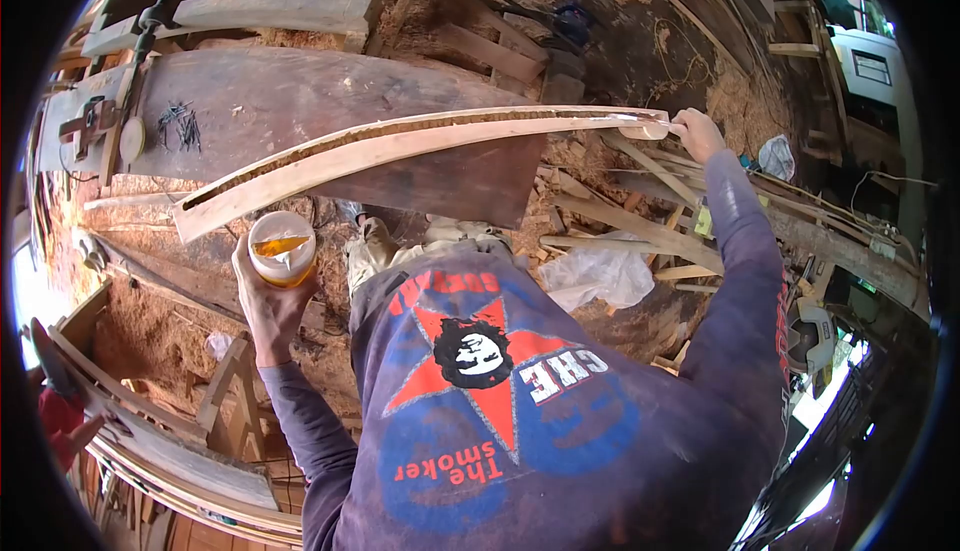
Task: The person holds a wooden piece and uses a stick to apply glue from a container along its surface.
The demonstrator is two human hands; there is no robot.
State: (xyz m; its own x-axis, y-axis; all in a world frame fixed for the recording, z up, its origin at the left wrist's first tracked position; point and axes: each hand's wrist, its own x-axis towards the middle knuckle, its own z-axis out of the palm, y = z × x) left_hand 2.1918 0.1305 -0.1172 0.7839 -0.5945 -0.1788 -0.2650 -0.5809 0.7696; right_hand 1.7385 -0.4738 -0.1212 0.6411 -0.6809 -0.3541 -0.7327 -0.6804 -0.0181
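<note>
A long curved wooden piece [430, 138] with a dark groove along it lies across a broad brown board [330, 86]. On the left, my left hand [272, 301] is wrapped round a round tub [283, 249] with white and amber contents, just below the curved piece's near end. My right hand [700, 135] is closed on the handle of a small tool [645, 132] at the far right end of the curved piece. The tool looks like a brush or spatula, and whitish material shows on the wood beside it.
Dark nails [180, 125] and a clamp [88, 127] are on the board's left part. A clear plastic bag [600, 273] lies among wood scraps and sawdust. At the lower left a person's hand [85, 433] shows beside a red garment, near stacked planks [190, 456].
</note>
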